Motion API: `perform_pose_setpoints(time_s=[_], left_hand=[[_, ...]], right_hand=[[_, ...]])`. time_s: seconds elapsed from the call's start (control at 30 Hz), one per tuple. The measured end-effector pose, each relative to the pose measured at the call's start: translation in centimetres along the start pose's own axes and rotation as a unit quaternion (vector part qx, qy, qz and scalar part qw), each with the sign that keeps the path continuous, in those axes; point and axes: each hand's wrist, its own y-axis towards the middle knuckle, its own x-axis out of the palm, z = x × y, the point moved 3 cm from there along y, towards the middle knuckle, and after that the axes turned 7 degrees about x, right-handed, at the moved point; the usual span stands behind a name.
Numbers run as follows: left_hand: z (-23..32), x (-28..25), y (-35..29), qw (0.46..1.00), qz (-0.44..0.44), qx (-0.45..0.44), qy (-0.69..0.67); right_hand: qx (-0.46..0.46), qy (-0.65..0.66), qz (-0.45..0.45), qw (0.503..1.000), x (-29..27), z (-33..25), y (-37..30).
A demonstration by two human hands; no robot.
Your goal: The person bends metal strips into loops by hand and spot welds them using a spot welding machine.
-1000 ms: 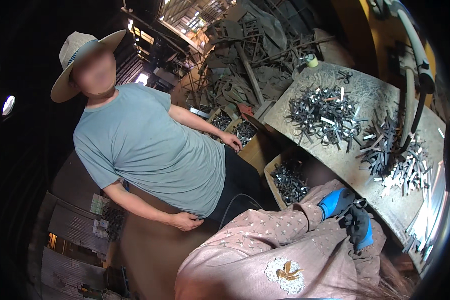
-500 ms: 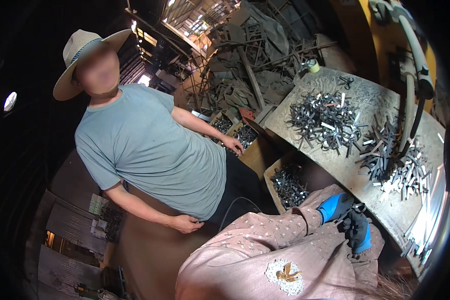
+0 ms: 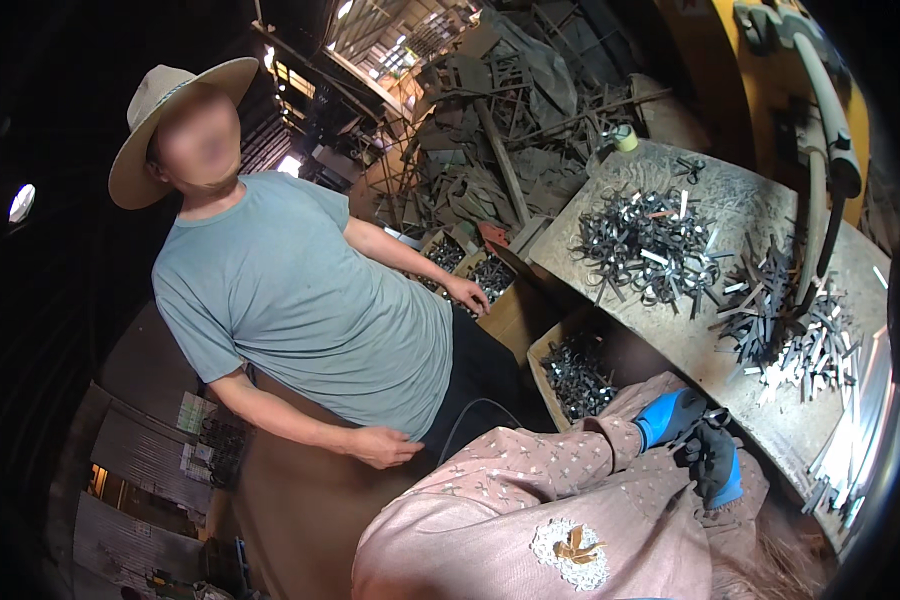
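Both my hands wear blue gloves with black palms and fingers, and they meet over my lap beside the table edge. My left hand (image 3: 668, 417) comes out of a pink patterned sleeve, its dark fingers curled toward the other glove. Just below it, my right hand (image 3: 715, 467) is bent with its fingers closed. Whatever lies between the fingers is too dark to make out. Closest to the hands is the metal worktable (image 3: 705, 362), bearing a pile of dark looped strips (image 3: 645, 245) and a pile of straight metal strips (image 3: 800, 335).
A person (image 3: 300, 290) in a hat and grey-blue shirt stands at left. Boxes (image 3: 545, 375) of metal pieces stand beside the table. A yellow machine (image 3: 720, 50) with a pale lever (image 3: 820, 100) rises at right. Scrap (image 3: 500, 130) is heaped behind; a yellow-green roll (image 3: 624, 138) sits on the table corner.
The standing person's head has shifted slightly, and the hand by their hip has moved a little to the right. My own hands stay almost in place.
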Motion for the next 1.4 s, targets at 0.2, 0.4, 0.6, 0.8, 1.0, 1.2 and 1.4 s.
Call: perform_pose_setpoints(time_s=[0.2,0.4,0.6,0.8,1.0,1.2,1.4], left_hand=[[-0.8,0.2,0.1,1.0,0.006,-0.009,-0.015],[0.2,0.0,0.3,1.0,-0.008,0.0,-0.016],[-0.9,0.6,0.7,1.0,-0.006,0.0,-0.01],[-0.8,0.9,0.7,1.0,-0.023,-0.012,-0.014],[-0.5,0.1,0.2,1.0,0.023,-0.003,-0.017],[0.1,0.2,0.1,0.999,0.023,-0.015,-0.017],[0.2,-0.4,0.2,0.999,-0.013,-0.047,-0.009]], right_hand=[[0.161,0.142,-0.019,0.977,0.2,2.2,0.0],[0.113,0.073,-0.025,0.991,-0.2,3.7,-0.2],[0.18,0.208,-0.036,0.961,-0.2,3.2,-0.3],[0.154,0.178,-0.039,0.971,-0.3,2.2,-0.6],[0.048,0.015,-0.04,0.998,-0.5,-0.2,0.3],[0.098,0.05,-0.051,0.993,-0.5,4.8,-0.4],[0.118,0.073,-0.05,0.989,-0.2,3.1,0.0]])
